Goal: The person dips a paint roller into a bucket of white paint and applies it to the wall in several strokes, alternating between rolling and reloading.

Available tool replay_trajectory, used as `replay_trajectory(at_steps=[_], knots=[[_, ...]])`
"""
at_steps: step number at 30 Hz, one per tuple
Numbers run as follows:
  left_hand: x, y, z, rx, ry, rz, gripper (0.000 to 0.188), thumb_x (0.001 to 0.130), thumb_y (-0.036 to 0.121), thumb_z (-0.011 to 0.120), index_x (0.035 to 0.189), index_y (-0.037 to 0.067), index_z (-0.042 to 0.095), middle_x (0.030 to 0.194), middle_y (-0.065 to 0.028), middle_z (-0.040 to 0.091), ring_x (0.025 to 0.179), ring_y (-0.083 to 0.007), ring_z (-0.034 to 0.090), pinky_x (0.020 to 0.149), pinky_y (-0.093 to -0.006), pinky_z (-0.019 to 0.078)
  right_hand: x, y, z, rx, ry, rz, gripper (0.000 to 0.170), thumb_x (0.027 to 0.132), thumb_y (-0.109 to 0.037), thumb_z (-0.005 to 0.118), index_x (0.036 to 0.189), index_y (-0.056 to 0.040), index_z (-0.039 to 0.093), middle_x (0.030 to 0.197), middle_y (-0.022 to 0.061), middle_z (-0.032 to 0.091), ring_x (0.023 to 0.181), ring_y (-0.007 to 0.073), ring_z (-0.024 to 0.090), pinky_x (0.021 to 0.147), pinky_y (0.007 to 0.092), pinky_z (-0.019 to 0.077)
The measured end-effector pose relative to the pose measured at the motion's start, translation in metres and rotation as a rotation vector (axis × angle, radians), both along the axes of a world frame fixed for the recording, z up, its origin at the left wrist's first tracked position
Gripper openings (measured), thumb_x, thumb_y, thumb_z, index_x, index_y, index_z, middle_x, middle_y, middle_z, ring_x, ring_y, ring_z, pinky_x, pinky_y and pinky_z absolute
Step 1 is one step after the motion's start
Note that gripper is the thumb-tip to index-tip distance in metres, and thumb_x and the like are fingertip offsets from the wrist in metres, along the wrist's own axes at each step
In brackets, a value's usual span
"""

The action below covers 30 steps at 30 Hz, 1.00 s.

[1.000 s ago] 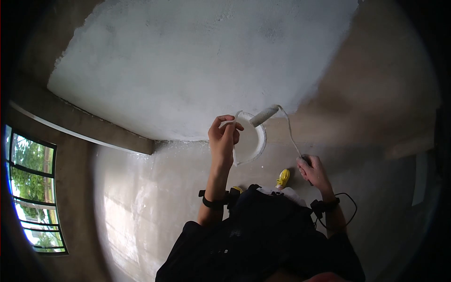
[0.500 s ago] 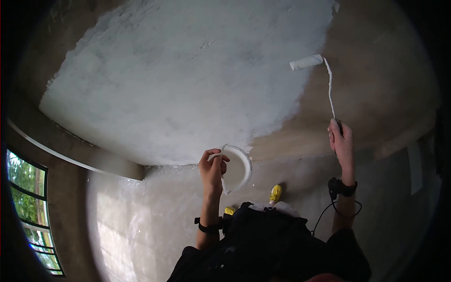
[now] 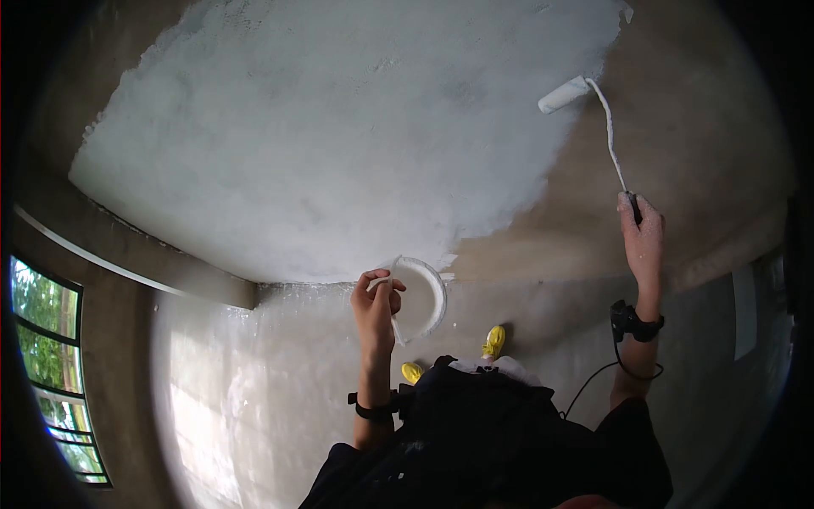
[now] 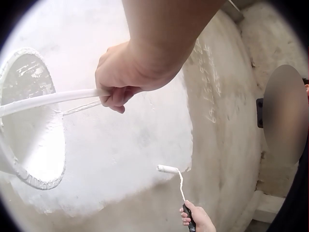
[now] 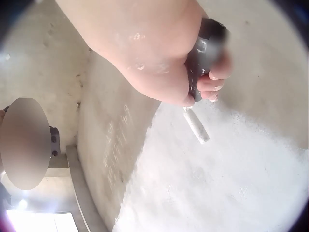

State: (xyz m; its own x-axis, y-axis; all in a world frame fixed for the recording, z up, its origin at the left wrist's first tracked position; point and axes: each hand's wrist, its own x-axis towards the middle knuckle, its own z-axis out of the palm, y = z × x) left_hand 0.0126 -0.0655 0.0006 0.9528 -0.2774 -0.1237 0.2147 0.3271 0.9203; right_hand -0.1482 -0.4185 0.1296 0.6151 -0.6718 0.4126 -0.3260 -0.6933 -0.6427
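Observation:
My right hand [image 3: 644,237] grips the black handle [image 5: 200,63] of a paint roller [image 3: 561,95], with arm outstretched. The white-coated roller sleeve lies over the right edge of the white painted area on the wall [image 3: 339,161]. White specks dot the skin of this hand in the right wrist view. My left hand [image 3: 373,314] has its fingers curled round the bail handle [image 4: 53,98] of a paint bucket [image 3: 438,297]. The bucket hangs beside that hand with its mouth toward the wall side, its rim [image 4: 46,184] crusted with white paint.
Bare brown-grey wall [image 3: 678,144] borders the white area on the right. A ledge [image 3: 170,246] runs along the left, near a window [image 3: 51,365]. Yellow shoes [image 3: 494,341] stand on the grey floor [image 3: 280,407]. Faint writing [image 4: 210,79] marks the bare wall.
The roller has gone from over the bucket up and right to the wall's paint edge, then slightly farther up. My left hand still holds the bucket, now lower and slightly left in view.

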Motion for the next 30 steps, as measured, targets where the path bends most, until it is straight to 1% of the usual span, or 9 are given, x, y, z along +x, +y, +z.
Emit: replay_trajectory(at_steps=[1, 3, 4, 6, 7, 11, 18, 25, 30], knots=[[0.000, 0.003, -0.001, 0.006, 0.009, 0.012, 0.019, 0.082, -0.006, 0.046, 0.100, -0.002, 0.050, 0.076, -0.0136, 0.062, 0.047, -0.0037, 0.036, 0.043, -0.0209, 0.0246, 0.003, 0.005, -0.005, 0.005, 0.005, 0.008, 0.030, 0.096, -0.024, 0.052, 0.079, 0.0001, 0.052, 0.060, 0.0001, 0.036, 0.054, 0.0072, 0.032, 0.050, 0.0266, 0.0289], [-0.002, 0.007, -0.001, 0.009, 0.023, 0.035, 0.018, 0.083, -0.006, 0.046, 0.100, -0.002, 0.050, 0.076, -0.0135, 0.062, 0.047, -0.0038, 0.036, 0.043, -0.0209, 0.0247, 0.010, 0.017, -0.018, -0.049, 0.085, 0.071, 0.032, 0.095, -0.025, 0.055, 0.081, 0.0027, 0.053, 0.061, 0.0114, 0.044, 0.053, 0.0195, 0.042, 0.053, 0.0341, 0.0364], [-0.001, 0.004, 0.000, 0.003, 0.033, 0.051, 0.018, 0.083, -0.006, 0.046, 0.100, -0.002, 0.050, 0.076, -0.0135, 0.062, 0.047, -0.0039, 0.036, 0.043, -0.0208, 0.0249, 0.017, 0.020, -0.020, -0.052, 0.091, 0.081, 0.032, 0.095, -0.025, 0.055, 0.081, 0.0027, 0.053, 0.061, 0.0114, 0.044, 0.053, 0.0195, 0.042, 0.053, 0.0341, 0.0364], [-0.004, 0.008, 0.000, 0.007, 0.038, 0.068, 0.018, 0.083, -0.006, 0.046, 0.100, -0.001, 0.050, 0.076, -0.0135, 0.062, 0.048, -0.0039, 0.037, 0.043, -0.0206, 0.0251, 0.025, 0.033, -0.033, -0.101, 0.154, 0.120, 0.033, 0.092, -0.025, 0.058, 0.080, 0.0052, 0.053, 0.070, 0.0232, 0.056, 0.060, 0.0384, 0.048, 0.059, 0.0411, 0.0420], [-0.005, 0.009, 0.000, 0.008, 0.040, 0.076, 0.017, 0.083, -0.006, 0.046, 0.099, -0.001, 0.051, 0.076, -0.0135, 0.062, 0.048, -0.0040, 0.037, 0.043, -0.0204, 0.0253, 0.028, 0.035, -0.039, -0.122, 0.213, 0.146, 0.031, 0.092, -0.025, 0.059, 0.083, 0.0038, 0.054, 0.074, 0.0226, 0.059, 0.067, 0.0401, 0.057, 0.062, 0.0436, 0.0442], [-0.009, 0.020, 0.000, 0.019, 0.062, 0.107, 0.017, 0.083, -0.006, 0.046, 0.099, -0.001, 0.050, 0.076, -0.0135, 0.062, 0.048, -0.0040, 0.038, 0.043, -0.0202, 0.0256, 0.040, 0.035, -0.082, -0.341, 0.259, 0.247, 0.027, 0.090, -0.026, 0.061, 0.089, 0.0000, 0.054, 0.081, 0.0183, 0.061, 0.071, 0.0371, 0.061, 0.062, 0.0423, 0.0487], [-0.017, 0.030, -0.006, 0.026, 0.083, 0.148, 0.017, 0.083, -0.006, 0.046, 0.099, -0.001, 0.050, 0.077, -0.0133, 0.062, 0.049, -0.0042, 0.038, 0.044, -0.0199, 0.0261, 0.053, 0.039, -0.092, -0.516, 0.200, 0.305, 0.024, 0.088, -0.024, 0.064, 0.091, -0.0021, 0.053, 0.080, 0.0147, 0.058, 0.069, 0.0317, 0.061, 0.059, 0.0377, 0.0502], [-0.020, 0.041, -0.009, 0.022, 0.064, 0.172, 0.016, 0.084, -0.005, 0.046, 0.099, -0.001, 0.051, 0.077, -0.0133, 0.062, 0.049, -0.0043, 0.039, 0.044, -0.0198, 0.0266, 0.077, 0.041, -0.071, -0.773, 0.053, 0.370, 0.028, 0.082, -0.016, 0.070, 0.100, -0.0003, 0.054, 0.081, 0.0109, 0.056, 0.068, 0.0249, 0.060, 0.058, 0.0342, 0.0506], [-0.022, 0.040, -0.007, -0.009, 0.061, 0.171, 0.014, 0.084, -0.005, 0.046, 0.097, -0.001, 0.051, 0.078, -0.0135, 0.062, 0.049, -0.0042, 0.038, 0.044, -0.0198, 0.0265, 0.101, 0.041, -0.010, -0.969, -0.061, 0.412, 0.039, 0.078, -0.011, 0.072, 0.112, 0.0007, 0.055, 0.083, 0.0091, 0.054, 0.068, 0.0203, 0.059, 0.057, 0.0311, 0.0508]])
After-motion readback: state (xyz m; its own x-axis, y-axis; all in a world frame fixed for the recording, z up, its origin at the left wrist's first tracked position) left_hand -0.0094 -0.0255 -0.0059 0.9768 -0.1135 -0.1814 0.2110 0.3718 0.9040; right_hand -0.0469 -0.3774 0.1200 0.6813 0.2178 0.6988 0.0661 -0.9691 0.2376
